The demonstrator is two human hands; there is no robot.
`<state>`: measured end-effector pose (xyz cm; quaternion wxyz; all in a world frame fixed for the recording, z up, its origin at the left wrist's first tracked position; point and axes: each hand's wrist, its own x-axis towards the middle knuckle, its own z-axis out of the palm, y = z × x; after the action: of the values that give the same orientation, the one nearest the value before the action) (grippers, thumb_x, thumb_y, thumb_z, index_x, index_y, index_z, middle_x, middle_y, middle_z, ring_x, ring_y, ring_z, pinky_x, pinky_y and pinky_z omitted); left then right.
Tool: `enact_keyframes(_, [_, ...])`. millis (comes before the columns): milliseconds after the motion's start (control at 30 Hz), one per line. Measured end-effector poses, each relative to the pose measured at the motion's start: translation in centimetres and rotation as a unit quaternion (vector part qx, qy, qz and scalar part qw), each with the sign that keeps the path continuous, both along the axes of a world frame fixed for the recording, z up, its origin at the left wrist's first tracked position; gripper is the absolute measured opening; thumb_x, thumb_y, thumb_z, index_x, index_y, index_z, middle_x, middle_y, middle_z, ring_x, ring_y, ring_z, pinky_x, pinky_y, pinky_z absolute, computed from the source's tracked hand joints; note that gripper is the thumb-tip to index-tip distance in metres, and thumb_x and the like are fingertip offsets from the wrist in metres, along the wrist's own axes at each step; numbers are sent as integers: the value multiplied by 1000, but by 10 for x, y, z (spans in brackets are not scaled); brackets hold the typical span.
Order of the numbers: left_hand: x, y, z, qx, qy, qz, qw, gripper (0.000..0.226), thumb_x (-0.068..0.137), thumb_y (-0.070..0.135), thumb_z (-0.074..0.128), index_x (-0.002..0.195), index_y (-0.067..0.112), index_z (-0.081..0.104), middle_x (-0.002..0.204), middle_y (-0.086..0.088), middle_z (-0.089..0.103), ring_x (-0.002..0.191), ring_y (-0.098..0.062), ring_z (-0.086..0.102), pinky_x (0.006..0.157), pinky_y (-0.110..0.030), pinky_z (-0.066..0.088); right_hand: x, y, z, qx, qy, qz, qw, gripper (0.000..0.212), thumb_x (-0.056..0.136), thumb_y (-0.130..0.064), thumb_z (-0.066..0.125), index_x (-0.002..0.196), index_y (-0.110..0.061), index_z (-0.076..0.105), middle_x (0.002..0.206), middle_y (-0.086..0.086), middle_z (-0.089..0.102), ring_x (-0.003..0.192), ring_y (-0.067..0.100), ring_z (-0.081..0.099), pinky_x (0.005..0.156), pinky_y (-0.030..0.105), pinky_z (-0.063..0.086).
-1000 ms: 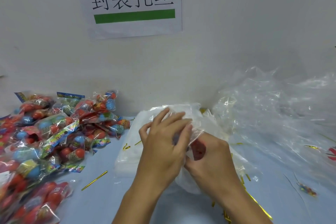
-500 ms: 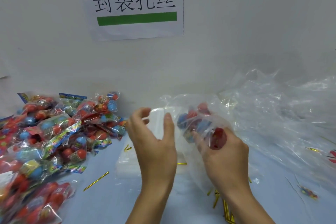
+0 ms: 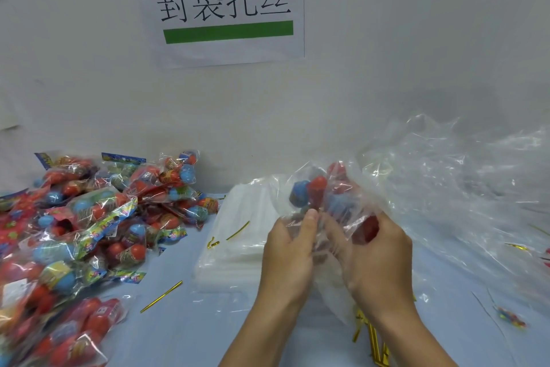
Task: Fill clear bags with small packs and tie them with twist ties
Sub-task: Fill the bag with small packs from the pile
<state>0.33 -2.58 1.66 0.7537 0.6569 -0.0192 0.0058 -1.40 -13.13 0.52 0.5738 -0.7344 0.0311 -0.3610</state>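
Observation:
A clear bag (image 3: 336, 188) with red and blue small packs inside is held up above the table, between both hands. My left hand (image 3: 290, 250) pinches the bag's plastic with its thumb at the middle. My right hand (image 3: 376, 259) grips the bag from the right side, fingers curled round the plastic. A heap of small packs (image 3: 89, 226) with red and blue balls covers the table's left. A flat stack of empty clear bags (image 3: 238, 235) lies under and left of my hands. Gold twist ties (image 3: 162, 296) lie loose on the table.
A large mound of crumpled clear plastic (image 3: 464, 188) fills the right side. More gold ties (image 3: 373, 343) lie bundled below my right wrist. A paper sign (image 3: 226, 6) hangs on the wall behind. A tiny colourful scrap (image 3: 510, 317) lies at the lower right.
The bag with packs has been lifted off the stack and raised to the right. My left hand let go, opened, then came back and pinches the bag again.

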Motion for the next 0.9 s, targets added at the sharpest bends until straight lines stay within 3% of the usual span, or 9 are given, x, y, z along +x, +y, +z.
enact_keyframes(133, [0, 3, 2, 50, -52, 97, 993, 22, 102, 21, 53, 88, 13, 70, 82, -4, 74, 67, -23, 74, 52, -27, 55, -2, -2, 4, -1, -12, -32, 999, 24, 78, -24, 86, 74, -32, 64, 73, -19, 67, 64, 6, 61, 56, 11, 43])
enact_keyframes(267, [-1, 9, 4, 84, -107, 167, 976, 31, 102, 16, 50, 77, 22, 68, 72, -5, 72, 62, -27, 72, 55, -41, 59, -2, -1, 4, 6, -15, -29, 999, 21, 79, -32, 84, 75, -35, 63, 69, -17, 66, 60, 11, 62, 55, 15, 45])
enact_keyframes(367, [-5, 8, 7, 61, -118, 177, 975, 28, 101, 17, 55, 76, 21, 68, 62, -4, 70, 54, -24, 69, 47, -33, 56, -2, 0, 4, 10, -3, -33, 999, 29, 79, -32, 84, 70, -36, 56, 64, -24, 63, 57, 3, 58, 54, 12, 42])
enact_keyframes(467, [-8, 8, 12, 9, -110, 150, 983, 23, 92, 40, 65, 88, 18, 64, 64, -3, 71, 53, -24, 69, 47, -31, 55, -2, -3, 5, 31, 3, -34, 999, 26, 79, -35, 83, 70, -27, 60, 61, -19, 64, 58, 2, 58, 54, 13, 42])
enact_keyframes(567, [-7, 10, 12, -46, -61, 127, 989, 57, 76, 70, 64, 99, 18, 58, 76, 0, 71, 67, -21, 70, 53, -31, 55, -3, -6, 6, 51, -4, -28, 998, 28, 81, -34, 80, 73, -14, 62, 60, -7, 65, 54, 11, 61, 56, 32, 50])
enact_keyframes(700, [-6, 12, 14, -72, 29, 76, 994, 72, 57, 77, 57, 102, 20, 59, 91, -6, 70, 72, -20, 70, 56, -31, 56, -4, -3, 9, 50, -23, -21, 998, 32, 80, -33, 79, 66, -19, 54, 54, -13, 61, 48, 4, 57, 52, 16, 42])
enact_keyframes(800, [-5, 10, 11, -24, 30, -2, 999, 65, 64, 67, 68, 95, 10, 66, 77, -6, 74, 67, -18, 73, 53, -26, 54, -4, -1, 9, 64, -27, -9, 998, 29, 76, -39, 79, 71, -18, 60, 57, -3, 63, 51, 13, 61, 54, 22, 48])
enact_keyframes(900, [-6, 7, 7, 50, -44, 0, 998, 40, 86, 40, 72, 68, 6, 62, 57, -3, 64, 52, -13, 63, 51, -24, 50, -3, 0, 9, 78, -26, 0, 997, 33, 74, -44, 78, 74, -16, 63, 60, 1, 64, 49, 12, 59, 49, 15, 44])
